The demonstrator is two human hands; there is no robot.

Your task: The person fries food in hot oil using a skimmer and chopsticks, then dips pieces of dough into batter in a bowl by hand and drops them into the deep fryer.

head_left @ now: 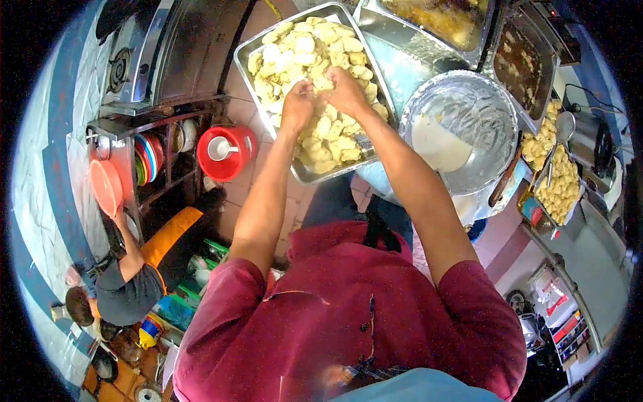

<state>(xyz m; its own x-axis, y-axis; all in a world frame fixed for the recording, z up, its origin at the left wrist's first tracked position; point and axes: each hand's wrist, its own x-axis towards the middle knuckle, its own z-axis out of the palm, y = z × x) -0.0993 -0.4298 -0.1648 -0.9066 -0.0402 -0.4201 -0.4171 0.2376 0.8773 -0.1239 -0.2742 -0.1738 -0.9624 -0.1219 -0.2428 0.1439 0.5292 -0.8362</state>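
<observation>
A metal tray (303,175) heaped with pale yellow, flattish food pieces (328,47) is in front of me. Over the middle of the heap, my left hand (299,104) has its fingers bent inward and pressed together; what they hold is hidden. Close beside it, my right hand (346,92) curls its fingers on a pale yellow piece (323,82) between the two hands. To the right of the tray stands a big metal bowl (489,110) with creamy white batter (439,144) pooled in it and smeared up its sides.
Behind the bowl are a pan of bubbling oil (449,20) and a second fryer (519,60). Trays of golden pieces (559,184) stand far right. Left are a red bucket (234,164) holding a white dipper (221,149), and another person (127,288) holding an orange basin (106,184).
</observation>
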